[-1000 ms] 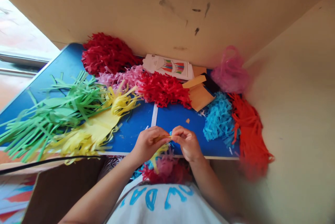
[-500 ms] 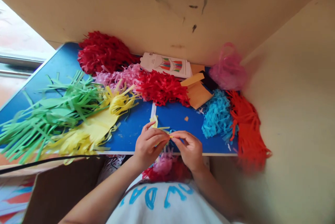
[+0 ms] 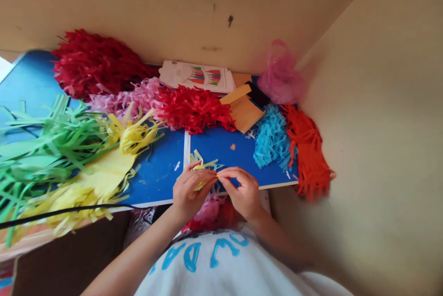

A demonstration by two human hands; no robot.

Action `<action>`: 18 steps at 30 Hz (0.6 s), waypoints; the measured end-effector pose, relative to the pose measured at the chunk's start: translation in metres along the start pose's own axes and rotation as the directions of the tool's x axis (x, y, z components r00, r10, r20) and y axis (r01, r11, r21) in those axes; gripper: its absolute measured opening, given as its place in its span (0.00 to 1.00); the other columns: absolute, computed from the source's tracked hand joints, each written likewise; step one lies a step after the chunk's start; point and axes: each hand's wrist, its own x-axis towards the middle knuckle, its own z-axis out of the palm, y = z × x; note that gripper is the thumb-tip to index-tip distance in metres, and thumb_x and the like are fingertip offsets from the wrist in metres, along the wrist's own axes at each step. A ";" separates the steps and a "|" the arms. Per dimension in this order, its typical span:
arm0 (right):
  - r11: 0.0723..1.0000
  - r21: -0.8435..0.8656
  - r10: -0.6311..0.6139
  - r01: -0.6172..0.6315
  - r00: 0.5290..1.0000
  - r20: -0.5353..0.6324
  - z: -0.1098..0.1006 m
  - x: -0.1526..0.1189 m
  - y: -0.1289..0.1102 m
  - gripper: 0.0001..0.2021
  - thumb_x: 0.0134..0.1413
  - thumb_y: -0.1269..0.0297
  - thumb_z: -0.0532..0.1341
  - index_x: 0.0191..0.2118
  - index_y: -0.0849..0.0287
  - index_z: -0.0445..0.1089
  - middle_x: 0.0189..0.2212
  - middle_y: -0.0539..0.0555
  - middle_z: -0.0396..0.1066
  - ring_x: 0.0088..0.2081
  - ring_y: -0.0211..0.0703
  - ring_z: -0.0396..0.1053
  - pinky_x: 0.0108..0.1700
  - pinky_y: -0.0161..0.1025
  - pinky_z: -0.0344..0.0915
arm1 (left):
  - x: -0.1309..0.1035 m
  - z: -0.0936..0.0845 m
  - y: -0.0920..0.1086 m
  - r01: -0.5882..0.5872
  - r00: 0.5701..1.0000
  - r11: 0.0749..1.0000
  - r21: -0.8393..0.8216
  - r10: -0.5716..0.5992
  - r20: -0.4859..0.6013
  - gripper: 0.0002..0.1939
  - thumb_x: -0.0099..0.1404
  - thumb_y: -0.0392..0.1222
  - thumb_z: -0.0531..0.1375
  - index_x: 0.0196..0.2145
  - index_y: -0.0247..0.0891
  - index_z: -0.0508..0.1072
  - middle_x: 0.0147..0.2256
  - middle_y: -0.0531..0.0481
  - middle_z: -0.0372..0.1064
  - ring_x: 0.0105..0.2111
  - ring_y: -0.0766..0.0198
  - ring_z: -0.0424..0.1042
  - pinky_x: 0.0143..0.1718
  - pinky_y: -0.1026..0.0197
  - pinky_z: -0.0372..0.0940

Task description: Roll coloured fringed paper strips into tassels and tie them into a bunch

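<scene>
Above the front edge of the blue table my left hand [image 3: 191,190] is closed on a piece of yellow fringed tissue paper [image 3: 200,164], whose cut strips stick out past the fingers. My right hand [image 3: 243,193] pinches a thin yellow end of it between thumb and forefinger, close against the left fingertips. Part of the paper is hidden by the left hand. Beneath the hands, pink and red fringed paper [image 3: 212,209] lies by my lap. To the left of the hands, yellow fringed tissue paper [image 3: 112,171] lies flat on the table.
Green fringed paper [image 3: 65,139] spreads over the left side. Along the wall lie dark red fringe [image 3: 97,63], red fringe [image 3: 195,110], a printed white packet [image 3: 199,76] and a pink plastic bag [image 3: 282,79]. Blue fringe [image 3: 272,139] and orange fringe [image 3: 309,153] sit right. A black cable [image 3: 69,209] crosses the front left.
The camera view has turned, so the table's things appear further left. Both hands stay together on the yellow paper, with only a slight shift of the fingers.
</scene>
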 end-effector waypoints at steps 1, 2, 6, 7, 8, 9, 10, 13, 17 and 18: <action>1.000 -0.004 0.004 -0.004 1.000 -0.004 -0.001 -0.001 -0.001 0.05 0.58 0.66 0.63 0.34 0.50 0.76 0.33 0.51 0.79 0.37 0.44 0.76 0.45 0.42 0.71 | 0.000 0.000 0.000 -0.005 1.000 1.000 -0.002 0.005 0.009 0.02 0.64 0.34 0.62 0.35 0.40 0.74 0.33 0.51 0.80 0.33 0.64 0.79 0.52 0.51 0.69; 1.000 -0.007 0.005 -0.005 1.000 -0.005 -0.002 -0.001 -0.001 0.05 0.58 0.66 0.63 0.34 0.50 0.76 0.33 0.51 0.79 0.37 0.44 0.76 0.45 0.42 0.71 | 0.000 0.000 0.000 -0.012 1.000 1.000 -0.004 0.013 0.018 0.02 0.65 0.35 0.62 0.35 0.40 0.74 0.33 0.51 0.80 0.33 0.64 0.79 0.52 0.51 0.69; 0.999 -0.010 -0.030 0.030 0.999 0.011 -0.004 -0.003 -0.003 0.05 0.59 0.67 0.63 0.34 0.51 0.76 0.34 0.51 0.79 0.36 0.43 0.76 0.44 0.41 0.72 | -0.001 0.000 0.001 -0.020 1.000 1.000 -0.014 0.020 0.007 0.03 0.65 0.34 0.62 0.35 0.40 0.75 0.33 0.51 0.80 0.33 0.64 0.79 0.51 0.52 0.69; 0.999 -0.011 -0.044 0.044 0.999 0.016 -0.004 -0.003 -0.002 0.05 0.59 0.67 0.63 0.35 0.51 0.76 0.34 0.51 0.79 0.37 0.43 0.76 0.44 0.40 0.72 | -0.001 0.000 0.001 -0.020 1.000 1.000 -0.017 0.020 0.001 0.03 0.65 0.34 0.62 0.35 0.40 0.74 0.33 0.51 0.79 0.33 0.64 0.79 0.50 0.52 0.69; 0.998 -0.015 -0.057 0.057 0.998 0.018 -0.004 -0.003 -0.002 0.05 0.59 0.68 0.63 0.35 0.51 0.76 0.34 0.51 0.79 0.37 0.42 0.76 0.43 0.40 0.72 | -0.002 0.000 0.002 -0.021 1.000 1.000 -0.019 0.021 -0.004 0.03 0.65 0.33 0.62 0.36 0.40 0.74 0.33 0.50 0.79 0.33 0.63 0.79 0.50 0.52 0.69; 0.997 -0.019 -0.069 0.069 0.997 0.017 -0.004 -0.004 -0.002 0.05 0.59 0.68 0.63 0.35 0.51 0.76 0.34 0.51 0.79 0.37 0.42 0.77 0.43 0.39 0.72 | -0.002 -0.001 0.002 -0.023 1.000 1.000 -0.018 0.023 -0.009 0.04 0.65 0.33 0.62 0.36 0.39 0.74 0.33 0.50 0.79 0.33 0.63 0.79 0.50 0.52 0.69; 0.997 -0.022 -0.079 0.079 0.997 0.016 -0.004 -0.004 -0.001 0.05 0.59 0.68 0.63 0.35 0.52 0.76 0.34 0.51 0.79 0.37 0.42 0.77 0.43 0.39 0.72 | -0.003 -0.001 0.002 -0.026 1.000 1.000 -0.018 0.025 -0.011 0.04 0.64 0.33 0.62 0.36 0.39 0.74 0.33 0.50 0.79 0.33 0.64 0.79 0.51 0.52 0.68; 0.995 -0.020 -0.100 0.100 0.995 0.004 -0.001 -0.005 0.001 0.05 0.59 0.69 0.63 0.34 0.53 0.76 0.33 0.51 0.79 0.36 0.41 0.77 0.43 0.38 0.72 | -0.003 -0.001 0.002 -0.027 1.000 1.000 -0.010 0.027 -0.001 0.04 0.64 0.33 0.62 0.35 0.40 0.74 0.32 0.50 0.79 0.33 0.64 0.79 0.51 0.53 0.68; 0.994 -0.006 -0.112 0.112 0.994 -0.011 0.003 -0.005 0.001 0.05 0.59 0.70 0.63 0.34 0.54 0.75 0.33 0.50 0.79 0.36 0.39 0.76 0.43 0.36 0.72 | -0.004 0.005 0.004 0.013 0.999 1.000 0.011 -0.013 0.040 0.02 0.64 0.35 0.61 0.34 0.40 0.73 0.32 0.50 0.79 0.33 0.63 0.78 0.51 0.53 0.67; 0.992 -0.007 -0.127 0.127 0.992 0.004 0.001 -0.005 0.001 0.05 0.59 0.70 0.62 0.35 0.54 0.75 0.33 0.50 0.79 0.36 0.39 0.76 0.43 0.36 0.71 | -0.004 0.005 0.005 0.040 0.997 0.999 0.024 -0.042 0.061 0.01 0.64 0.36 0.61 0.33 0.40 0.72 0.32 0.50 0.78 0.33 0.63 0.78 0.49 0.55 0.68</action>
